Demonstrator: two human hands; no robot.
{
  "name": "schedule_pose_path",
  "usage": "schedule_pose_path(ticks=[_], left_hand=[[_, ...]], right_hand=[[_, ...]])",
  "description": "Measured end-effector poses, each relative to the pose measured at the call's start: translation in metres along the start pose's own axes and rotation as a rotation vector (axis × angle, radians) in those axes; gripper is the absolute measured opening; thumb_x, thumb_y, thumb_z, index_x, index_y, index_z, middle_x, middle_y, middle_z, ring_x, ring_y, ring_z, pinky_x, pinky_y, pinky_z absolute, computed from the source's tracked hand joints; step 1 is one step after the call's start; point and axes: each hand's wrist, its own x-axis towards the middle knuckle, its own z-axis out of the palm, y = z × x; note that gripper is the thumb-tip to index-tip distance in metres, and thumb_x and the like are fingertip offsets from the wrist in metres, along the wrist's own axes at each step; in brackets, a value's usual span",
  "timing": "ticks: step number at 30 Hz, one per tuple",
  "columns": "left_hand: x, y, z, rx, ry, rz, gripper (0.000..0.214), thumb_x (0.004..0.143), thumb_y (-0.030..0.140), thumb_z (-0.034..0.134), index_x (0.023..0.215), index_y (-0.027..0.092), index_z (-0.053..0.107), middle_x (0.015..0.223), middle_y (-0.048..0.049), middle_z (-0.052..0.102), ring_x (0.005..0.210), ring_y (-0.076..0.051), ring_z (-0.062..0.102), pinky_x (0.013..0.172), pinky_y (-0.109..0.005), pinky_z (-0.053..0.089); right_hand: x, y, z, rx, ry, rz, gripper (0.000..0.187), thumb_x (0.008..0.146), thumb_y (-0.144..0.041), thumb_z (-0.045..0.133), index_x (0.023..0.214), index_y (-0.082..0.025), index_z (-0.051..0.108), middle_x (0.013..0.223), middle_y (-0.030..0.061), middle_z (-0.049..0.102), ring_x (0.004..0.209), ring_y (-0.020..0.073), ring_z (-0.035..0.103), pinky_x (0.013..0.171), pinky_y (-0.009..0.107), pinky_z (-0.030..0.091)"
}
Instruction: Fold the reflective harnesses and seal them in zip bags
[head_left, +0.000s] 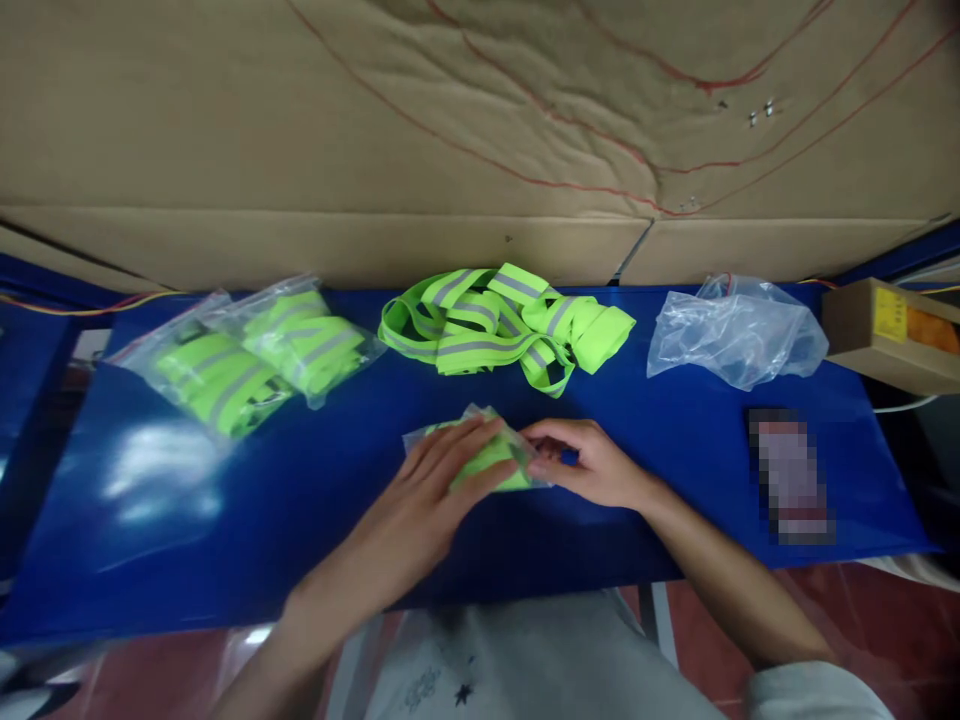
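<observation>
A clear plastic bag (495,455) with a folded neon-yellow reflective strap inside lies on the blue table in front of me. My left hand (431,490) rests flat over the bag, its fingers stretched out across the top. At the bag's right edge, my right hand (589,462) is closed, thumb and fingers pinching the plastic. Just behind, a loose heap of neon-yellow straps (480,325) with grey reflective stripes lies tangled. Two filled bags, a nearer one (221,380) and another (304,340), overlap on the left.
Crumpled clear plastic bags (739,335) lie at the back right, beside a cardboard box (885,335) with a yellow label. A pixelated phone-shaped object (793,475) is on the right of the blue table (300,520). Brown cardboard (337,130) stands along the back edge.
</observation>
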Motion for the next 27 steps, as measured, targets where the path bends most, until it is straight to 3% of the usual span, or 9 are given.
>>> schedule_pose_path(ticks=[3, 5, 8, 10, 14, 20, 27], left_hand=[[0.018, 0.006, 0.012, 0.035, -0.103, 0.086, 0.084, 0.068, -0.016, 0.045, 0.143, 0.023, 0.049, 0.168, -0.0153, 0.032, 0.161, -0.035, 0.021, 0.121, -0.062, 0.035], [0.027, 0.005, 0.018, -0.019, -0.01, 0.113, 0.062, 0.077, -0.006, 0.055, 0.132, 0.021, 0.054, 0.161, -0.0175, 0.041, 0.155, -0.035, 0.033, 0.121, -0.063, 0.033], [0.038, 0.003, 0.031, -0.02, 0.246, 0.12, 0.027, 0.086, 0.014, 0.068, 0.111, 0.021, 0.059, 0.126, -0.012, 0.066, 0.12, -0.028, 0.062, 0.109, -0.054, 0.041], [0.043, 0.001, 0.042, 0.06, 0.368, 0.112, 0.019, 0.086, 0.017, 0.071, 0.1, 0.022, 0.059, 0.107, -0.007, 0.071, 0.1, -0.024, 0.065, 0.096, -0.046, 0.045], [0.048, -0.002, 0.058, 0.08, 0.438, 0.089, 0.016, 0.084, 0.017, 0.073, 0.094, 0.023, 0.061, 0.098, -0.0048, 0.071, 0.094, -0.023, 0.062, 0.087, -0.041, 0.044], [0.049, -0.001, 0.056, -0.021, 0.439, 0.087, 0.015, 0.084, 0.016, 0.07, 0.078, 0.022, 0.057, 0.095, -0.0021, 0.07, 0.091, -0.02, 0.063, 0.088, -0.04, 0.041], [0.048, -0.002, 0.055, -0.097, 0.448, 0.085, 0.015, 0.087, 0.018, 0.072, 0.081, 0.021, 0.059, 0.093, -0.0026, 0.069, 0.089, -0.019, 0.063, 0.087, -0.039, 0.041]], right_hand=[[0.001, 0.001, 0.0, 0.146, 0.026, 0.196, 0.028, 0.093, -0.043, 0.071, 0.103, -0.017, 0.072, 0.083, 0.0007, 0.07, 0.069, 0.0108, 0.062, 0.066, 0.024, 0.051], [0.001, 0.002, -0.004, 0.283, 0.003, 0.325, 0.034, 0.088, -0.048, 0.075, 0.097, -0.016, 0.071, 0.077, 0.0001, 0.068, 0.066, 0.0111, 0.063, 0.063, 0.024, 0.052], [0.0, 0.005, -0.008, 0.364, 0.003, 0.427, 0.041, 0.079, -0.054, 0.082, 0.083, -0.016, 0.068, 0.069, -0.0018, 0.065, 0.06, 0.0107, 0.061, 0.058, 0.023, 0.049], [-0.001, 0.007, -0.01, 0.335, 0.042, 0.409, 0.041, 0.076, -0.052, 0.085, 0.078, -0.016, 0.065, 0.068, -0.0026, 0.064, 0.059, 0.0095, 0.059, 0.057, 0.022, 0.046], [-0.002, 0.008, -0.01, 0.257, 0.09, 0.348, 0.037, 0.075, -0.047, 0.087, 0.078, -0.017, 0.066, 0.073, -0.0016, 0.067, 0.065, 0.0102, 0.06, 0.06, 0.022, 0.046], [-0.001, 0.001, -0.015, 0.151, 0.082, 0.282, 0.027, 0.093, -0.045, 0.07, 0.094, -0.018, 0.075, 0.084, 0.0019, 0.073, 0.074, 0.0135, 0.065, 0.068, 0.025, 0.051], [-0.005, -0.003, -0.008, 0.067, 0.09, 0.257, 0.028, 0.088, -0.043, 0.078, 0.083, -0.018, 0.067, 0.072, -0.0015, 0.067, 0.066, 0.011, 0.06, 0.061, 0.022, 0.046]])
